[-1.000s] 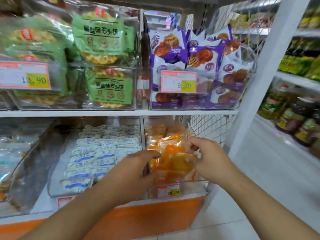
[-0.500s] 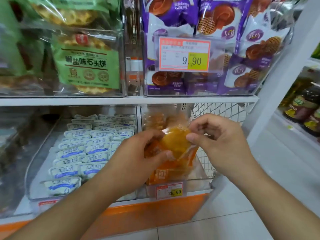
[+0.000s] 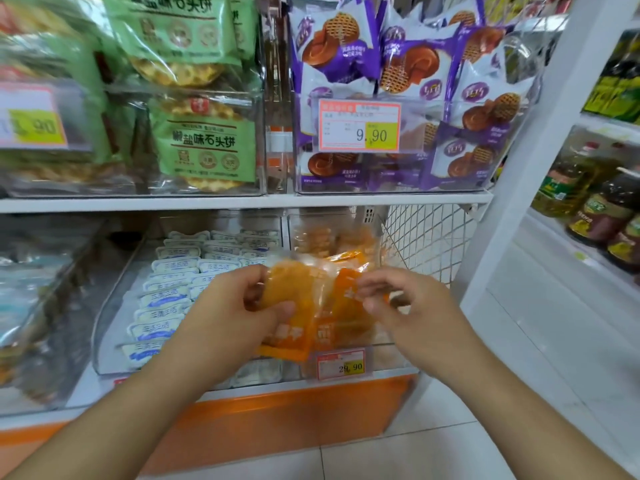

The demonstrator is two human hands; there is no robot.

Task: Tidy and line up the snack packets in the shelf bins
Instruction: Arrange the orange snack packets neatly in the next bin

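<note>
Two orange snack packets sit at the front of the clear bin on the lower shelf's right side. My left hand grips the left orange packet, thumb over its face. My right hand pinches the upper edge of the right orange packet. More orange packets lie blurred at the back of the same bin. A price tag reading 29.90 hangs on the bin's front.
Left of it, a clear bin holds rows of white-and-blue packets. The upper shelf carries green biscuit bags and purple packets in clear bins. A wire mesh panel closes the shelf's right end. Bottles stand further right.
Both hands have lifted the orange packets up and forward out of the pile. The view has moved closer to the shelf. My right hand shifted right, onto a second packet.
</note>
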